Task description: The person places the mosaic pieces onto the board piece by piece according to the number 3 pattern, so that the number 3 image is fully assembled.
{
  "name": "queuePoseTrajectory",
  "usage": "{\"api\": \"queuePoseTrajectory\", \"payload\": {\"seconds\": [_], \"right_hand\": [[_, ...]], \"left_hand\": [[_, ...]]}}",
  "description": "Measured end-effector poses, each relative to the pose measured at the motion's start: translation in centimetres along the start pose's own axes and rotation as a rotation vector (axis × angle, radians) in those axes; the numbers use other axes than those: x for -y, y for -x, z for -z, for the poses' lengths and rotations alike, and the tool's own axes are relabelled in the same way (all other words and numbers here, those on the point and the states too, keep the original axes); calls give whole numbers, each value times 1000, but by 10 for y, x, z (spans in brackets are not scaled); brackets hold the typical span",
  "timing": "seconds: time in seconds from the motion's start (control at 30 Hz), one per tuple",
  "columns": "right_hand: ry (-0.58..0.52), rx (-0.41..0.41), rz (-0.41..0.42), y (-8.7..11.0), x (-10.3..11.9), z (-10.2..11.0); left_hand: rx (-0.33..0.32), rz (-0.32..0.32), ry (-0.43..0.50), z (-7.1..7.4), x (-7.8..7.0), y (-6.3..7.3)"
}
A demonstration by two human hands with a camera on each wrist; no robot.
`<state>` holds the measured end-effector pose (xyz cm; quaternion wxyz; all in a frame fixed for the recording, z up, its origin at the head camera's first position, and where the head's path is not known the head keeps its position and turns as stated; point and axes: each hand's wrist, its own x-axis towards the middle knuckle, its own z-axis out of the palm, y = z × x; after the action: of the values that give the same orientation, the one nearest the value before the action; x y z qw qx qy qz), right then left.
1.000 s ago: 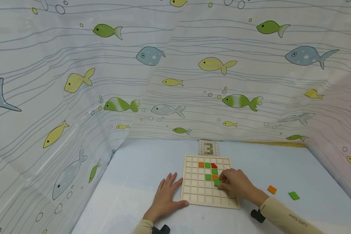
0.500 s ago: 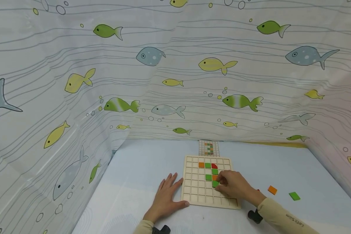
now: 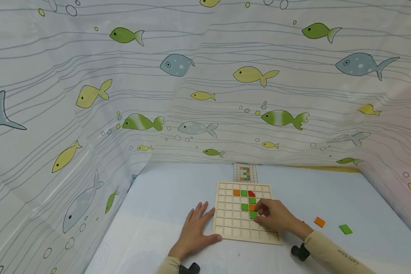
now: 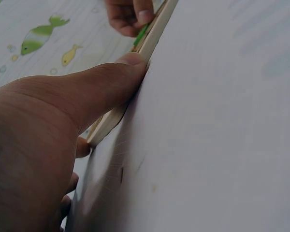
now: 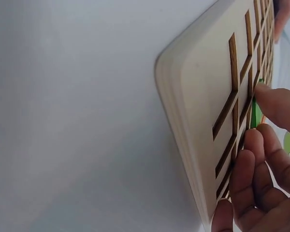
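A wooden grid board (image 3: 229, 230) lies on the table in front of me. My left hand (image 3: 193, 233) is spread at its left side, with thumb and fingertips along the edge. In the left wrist view the thumb (image 4: 106, 84) lies against the board's rim. My right hand (image 3: 275, 216) pinches a green square tile (image 3: 253, 215), just below an orange tile (image 3: 252, 207) on the grid. Seen from the right wrist, thumb and index finger are at the ends of the green tile (image 5: 255, 116), down at the grid. Other fingers are curled over the board.
More tiles sit on the grid: an orange one (image 3: 236, 192), several green ones and a red rounded one (image 3: 251, 193). A printed pattern card (image 3: 245, 173) lies behind the board. Right of it are a loose orange tile (image 3: 319, 222), a green one (image 3: 346, 229) and a partly hidden red piece.
The right hand has shifted slightly left with the green tile, which now lies squarely in the cell below the orange one. A red piece shows by the right wrist. The left hand stays put.
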<state>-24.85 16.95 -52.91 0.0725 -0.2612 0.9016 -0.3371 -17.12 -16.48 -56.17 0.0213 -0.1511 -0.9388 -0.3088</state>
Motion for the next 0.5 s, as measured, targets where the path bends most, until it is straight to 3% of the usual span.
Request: {"api": "queuePoseTrajectory", "payload": {"seconds": [0.5], "right_hand": [[-53, 7, 32, 4, 4, 3]], "left_hand": [[4, 10, -8, 2, -3, -1]]}}
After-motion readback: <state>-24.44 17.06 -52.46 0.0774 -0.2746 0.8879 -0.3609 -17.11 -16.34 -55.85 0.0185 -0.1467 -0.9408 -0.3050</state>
